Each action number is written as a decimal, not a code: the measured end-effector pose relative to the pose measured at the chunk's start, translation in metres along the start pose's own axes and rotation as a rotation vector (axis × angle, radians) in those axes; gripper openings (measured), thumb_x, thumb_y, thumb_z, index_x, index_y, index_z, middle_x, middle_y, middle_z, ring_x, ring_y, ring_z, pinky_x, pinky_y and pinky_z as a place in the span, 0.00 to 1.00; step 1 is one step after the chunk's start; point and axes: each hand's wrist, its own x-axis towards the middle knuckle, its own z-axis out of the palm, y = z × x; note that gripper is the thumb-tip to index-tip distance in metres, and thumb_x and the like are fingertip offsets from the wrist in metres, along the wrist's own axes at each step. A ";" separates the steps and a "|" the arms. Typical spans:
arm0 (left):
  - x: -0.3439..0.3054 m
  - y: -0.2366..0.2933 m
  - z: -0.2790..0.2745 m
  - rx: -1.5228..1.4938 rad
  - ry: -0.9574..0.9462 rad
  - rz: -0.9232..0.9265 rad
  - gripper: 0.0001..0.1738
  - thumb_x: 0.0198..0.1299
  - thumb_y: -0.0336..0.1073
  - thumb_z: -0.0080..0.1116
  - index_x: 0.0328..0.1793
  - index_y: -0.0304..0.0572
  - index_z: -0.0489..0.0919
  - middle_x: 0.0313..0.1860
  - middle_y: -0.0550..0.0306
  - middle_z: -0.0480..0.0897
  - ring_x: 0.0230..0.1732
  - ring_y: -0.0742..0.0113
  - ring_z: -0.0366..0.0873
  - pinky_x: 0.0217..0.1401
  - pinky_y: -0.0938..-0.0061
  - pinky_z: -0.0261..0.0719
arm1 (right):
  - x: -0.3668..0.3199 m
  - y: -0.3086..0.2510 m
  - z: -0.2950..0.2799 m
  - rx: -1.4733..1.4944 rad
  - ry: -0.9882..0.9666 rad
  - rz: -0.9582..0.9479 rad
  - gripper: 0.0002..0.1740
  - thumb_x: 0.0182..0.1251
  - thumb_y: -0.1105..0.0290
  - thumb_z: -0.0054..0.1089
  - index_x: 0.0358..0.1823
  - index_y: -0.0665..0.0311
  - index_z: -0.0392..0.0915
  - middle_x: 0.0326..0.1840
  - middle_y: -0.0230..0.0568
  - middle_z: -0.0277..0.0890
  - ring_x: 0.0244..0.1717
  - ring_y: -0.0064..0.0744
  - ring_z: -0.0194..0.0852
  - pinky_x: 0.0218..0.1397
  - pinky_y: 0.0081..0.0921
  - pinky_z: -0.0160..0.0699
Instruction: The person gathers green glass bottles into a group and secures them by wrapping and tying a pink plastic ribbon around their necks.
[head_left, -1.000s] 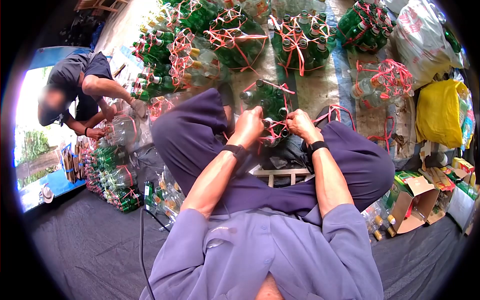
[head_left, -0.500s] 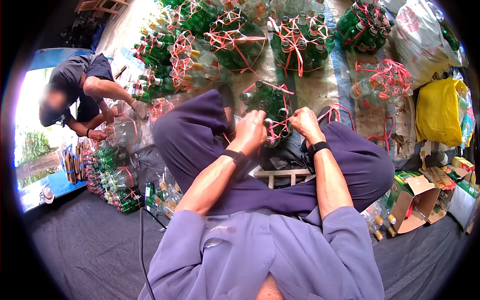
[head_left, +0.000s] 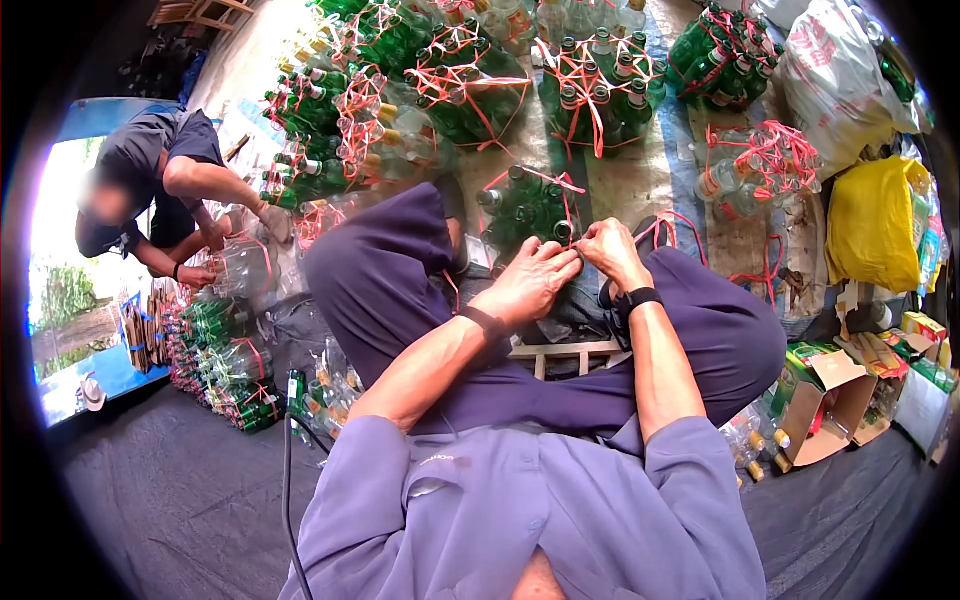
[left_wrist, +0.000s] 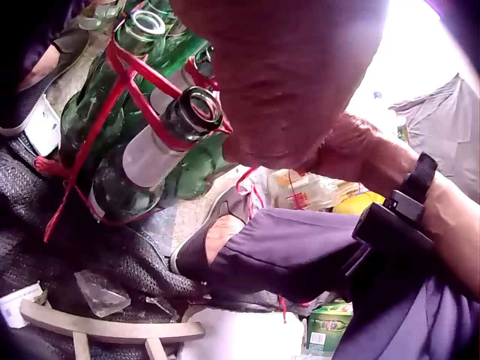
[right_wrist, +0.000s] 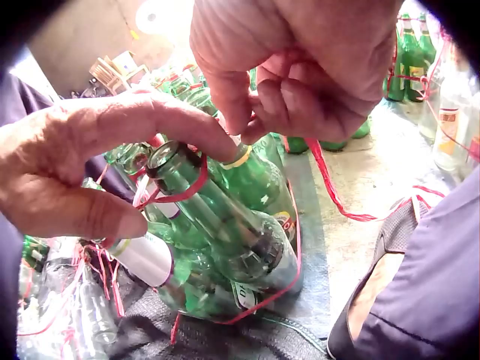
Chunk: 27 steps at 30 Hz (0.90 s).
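Note:
A bundle of green glass bottles [head_left: 525, 210], laced with red plastic string [right_wrist: 202, 176] round the necks, stands between the person's knees. Over its near right side the right hand [head_left: 610, 250] curls its fingers and pinches the string, whose loose tail [right_wrist: 326, 180] hangs below that hand in the right wrist view. The left hand [head_left: 535, 283] reaches across the near bottles, its index finger [right_wrist: 176, 120] stretched to the right fingertips beside a bottle neck and its thumb [right_wrist: 105, 214] held apart. In the left wrist view, that hand's underside covers the pinching fingers.
Several tied bottle bundles [head_left: 600, 90] stand ahead, and clear bottles [head_left: 750, 165] lie tied at the right. A yellow bag [head_left: 875, 225] and an open carton [head_left: 825, 410] are farther right. Another person [head_left: 160, 190] bends over bottles at the left. A wooden stool edge [head_left: 565, 350] shows between the legs.
The left hand has come off the near left bottles, moved right and spread its fingers beside the right hand. The right hand keeps its pinch, shifting only slightly.

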 end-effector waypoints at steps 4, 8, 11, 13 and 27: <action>0.000 0.003 0.001 0.015 -0.017 -0.062 0.25 0.54 0.32 0.58 0.62 0.45 0.75 0.63 0.57 0.76 0.66 0.55 0.69 0.68 0.52 0.61 | 0.001 0.003 0.002 -0.027 0.080 -0.016 0.12 0.53 0.67 0.60 0.33 0.65 0.88 0.37 0.62 0.83 0.45 0.61 0.84 0.53 0.45 0.83; -0.001 0.002 0.005 0.000 0.024 -0.092 0.24 0.54 0.31 0.58 0.60 0.49 0.75 0.58 0.59 0.76 0.64 0.54 0.69 0.66 0.51 0.61 | 0.005 0.011 0.007 -0.057 0.184 0.033 0.11 0.53 0.67 0.61 0.31 0.65 0.88 0.36 0.61 0.84 0.43 0.62 0.84 0.50 0.47 0.83; -0.002 -0.001 0.009 -0.039 0.043 -0.096 0.23 0.55 0.32 0.58 0.60 0.49 0.75 0.59 0.59 0.76 0.64 0.53 0.69 0.66 0.52 0.62 | 0.008 0.015 0.011 -0.056 0.202 0.034 0.10 0.53 0.67 0.61 0.31 0.65 0.88 0.35 0.61 0.83 0.42 0.62 0.84 0.49 0.48 0.83; -0.003 -0.004 0.010 -0.066 0.045 -0.096 0.23 0.56 0.32 0.57 0.60 0.49 0.76 0.60 0.59 0.76 0.64 0.53 0.69 0.66 0.53 0.62 | 0.009 0.015 0.012 -0.075 0.203 0.026 0.10 0.53 0.67 0.61 0.31 0.64 0.88 0.35 0.61 0.83 0.42 0.61 0.84 0.49 0.48 0.83; -0.010 -0.003 0.000 -0.143 0.038 -0.111 0.25 0.58 0.30 0.55 0.64 0.47 0.75 0.65 0.58 0.75 0.66 0.53 0.69 0.68 0.55 0.65 | -0.002 -0.019 -0.036 -0.292 0.156 -0.290 0.07 0.54 0.67 0.66 0.29 0.63 0.87 0.30 0.53 0.84 0.38 0.55 0.85 0.45 0.47 0.83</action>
